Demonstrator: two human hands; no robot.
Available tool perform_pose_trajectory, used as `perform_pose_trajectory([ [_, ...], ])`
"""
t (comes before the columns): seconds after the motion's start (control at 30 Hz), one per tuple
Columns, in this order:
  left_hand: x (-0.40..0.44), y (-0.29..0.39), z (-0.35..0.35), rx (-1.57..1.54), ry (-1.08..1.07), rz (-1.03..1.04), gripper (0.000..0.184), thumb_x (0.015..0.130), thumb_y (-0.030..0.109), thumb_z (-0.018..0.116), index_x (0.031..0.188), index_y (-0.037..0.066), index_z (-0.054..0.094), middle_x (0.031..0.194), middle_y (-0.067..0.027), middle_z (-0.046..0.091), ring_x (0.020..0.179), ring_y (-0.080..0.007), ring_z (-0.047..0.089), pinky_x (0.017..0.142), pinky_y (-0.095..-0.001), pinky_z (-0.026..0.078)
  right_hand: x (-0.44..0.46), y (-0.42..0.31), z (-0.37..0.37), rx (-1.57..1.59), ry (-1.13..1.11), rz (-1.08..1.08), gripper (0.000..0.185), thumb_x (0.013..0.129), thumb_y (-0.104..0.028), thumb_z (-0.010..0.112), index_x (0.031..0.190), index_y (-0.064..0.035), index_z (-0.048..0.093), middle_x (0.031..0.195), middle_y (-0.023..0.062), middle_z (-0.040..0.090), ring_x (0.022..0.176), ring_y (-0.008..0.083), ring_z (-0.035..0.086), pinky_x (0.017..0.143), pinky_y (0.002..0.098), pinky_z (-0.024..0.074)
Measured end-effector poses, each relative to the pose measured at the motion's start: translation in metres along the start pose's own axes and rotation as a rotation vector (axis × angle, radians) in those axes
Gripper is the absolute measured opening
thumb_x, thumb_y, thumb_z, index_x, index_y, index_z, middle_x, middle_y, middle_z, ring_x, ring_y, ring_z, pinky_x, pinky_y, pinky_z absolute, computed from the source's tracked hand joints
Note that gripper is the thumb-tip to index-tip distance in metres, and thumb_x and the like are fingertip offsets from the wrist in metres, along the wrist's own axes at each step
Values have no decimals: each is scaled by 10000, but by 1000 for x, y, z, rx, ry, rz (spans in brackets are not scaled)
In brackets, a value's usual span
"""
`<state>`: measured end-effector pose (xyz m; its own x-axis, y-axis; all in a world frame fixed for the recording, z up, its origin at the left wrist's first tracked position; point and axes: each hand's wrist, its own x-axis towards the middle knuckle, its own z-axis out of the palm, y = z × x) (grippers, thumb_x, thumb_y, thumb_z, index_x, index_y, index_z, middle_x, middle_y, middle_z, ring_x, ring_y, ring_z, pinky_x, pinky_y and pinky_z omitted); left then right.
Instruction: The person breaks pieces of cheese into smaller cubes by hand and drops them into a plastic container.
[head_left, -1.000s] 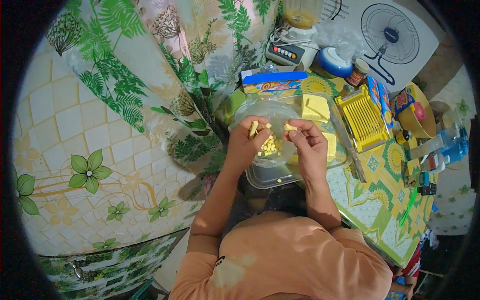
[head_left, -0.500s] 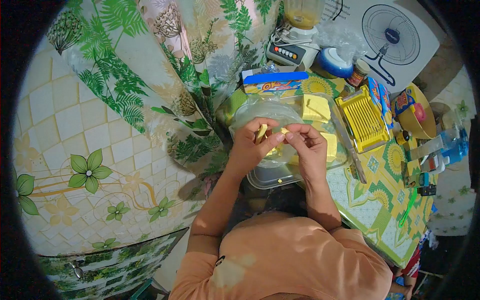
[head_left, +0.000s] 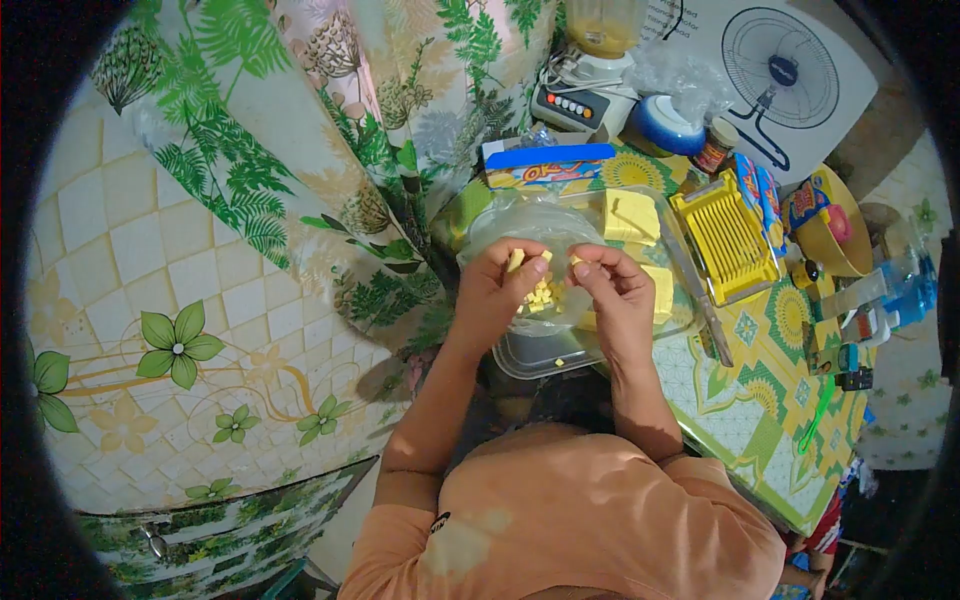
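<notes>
My left hand (head_left: 497, 290) is closed on a pale yellow cheese stick (head_left: 516, 260), its fingertips pinched together. Opposite it, a small piece of cheese (head_left: 576, 260) is pinched between the thumb and fingers of my right hand (head_left: 618, 288). A narrow gap separates the hands. Below them, several small cheese cubes (head_left: 540, 294) lie in a clear plastic bag (head_left: 500, 225), which sits over a clear tray (head_left: 540, 367). Larger yellow slabs (head_left: 632, 217) rest in the tray's right part. One loose bit (head_left: 559, 362) lies near the tray's front edge.
A knife (head_left: 715, 332) lies along the tray's right side, beside a yellow slicer (head_left: 725, 240). Behind stand a long box (head_left: 548, 165), a blender (head_left: 590, 100) and a blue-and-white bowl (head_left: 665, 127). Rightward are a yellow bowl (head_left: 848, 220) and small bottles. A curtain (head_left: 390, 150) hangs at left.
My hands have moved apart, my right hand slightly rightward with a small piece of cheese. The cubes in the bag now show between the hands.
</notes>
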<state>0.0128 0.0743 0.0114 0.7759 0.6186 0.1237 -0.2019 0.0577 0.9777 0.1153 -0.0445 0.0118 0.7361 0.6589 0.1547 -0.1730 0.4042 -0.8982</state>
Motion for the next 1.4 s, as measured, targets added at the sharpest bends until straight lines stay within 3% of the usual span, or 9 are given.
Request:
perform_pose_trajectory([
  [0.3,5,-15,-10,105,79,-6,184,814,55,616,997,33,616,870,2,591,772,-60,532,684,-215,444,1,1,-1,52,-15,-24,194,820,3,635,1013,4,606,887,46,633,806,91,602,730,219,480],
  [0.5,3,-3,-4,53,90,-68,188,823,99,645,999,40,616,816,27,559,744,-48,510,663,-209,430,1,-2,3,49,-25,-41,187,810,2,649,988,-4,590,864,32,616,789,84,579,740,226,476],
  [0.7,-4,13,5,53,-40,-4,246,812,144,691,1020,44,607,788,44,530,717,-42,482,634,-212,414,-1,-1,1,45,-83,-15,191,799,17,655,976,-4,585,892,49,627,808,91,585,744,225,477],
  [0.9,-1,8,6,58,-110,31,221,840,156,658,1003,13,616,869,1,615,782,-51,533,671,-210,436,-1,-2,1,60,-114,22,193,795,30,653,970,2,578,899,60,636,815,95,592,732,217,483],
  [1.1,-6,17,4,-88,-81,-66,174,879,139,599,987,5,624,868,-12,631,800,-59,546,698,-220,451,0,1,0,49,-108,50,190,810,22,636,988,2,572,936,74,638,809,92,591,729,231,507],
  [1.2,-4,10,-5,26,-6,-133,163,861,105,605,998,19,618,868,-3,614,774,-52,533,697,-216,448,0,-1,2,70,-81,32,181,827,18,612,1002,5,569,979,90,637,823,96,589,721,237,518],
  [1.3,-1,-3,-7,-1,71,2,172,833,67,612,1003,35,612,856,12,586,748,-42,513,678,-204,437,0,-1,2,71,-78,11,178,844,14,587,1021,10,566,1016,103,633,840,103,589,724,241,519],
  [1.4,-1,-5,-10,5,74,-20,181,816,44,617,997,45,609,839,20,564,744,-40,507,668,-200,432,1,-2,2,60,-82,-2,179,854,8,571,1034,11,567,1044,110,630,851,109,590,734,248,517],
])
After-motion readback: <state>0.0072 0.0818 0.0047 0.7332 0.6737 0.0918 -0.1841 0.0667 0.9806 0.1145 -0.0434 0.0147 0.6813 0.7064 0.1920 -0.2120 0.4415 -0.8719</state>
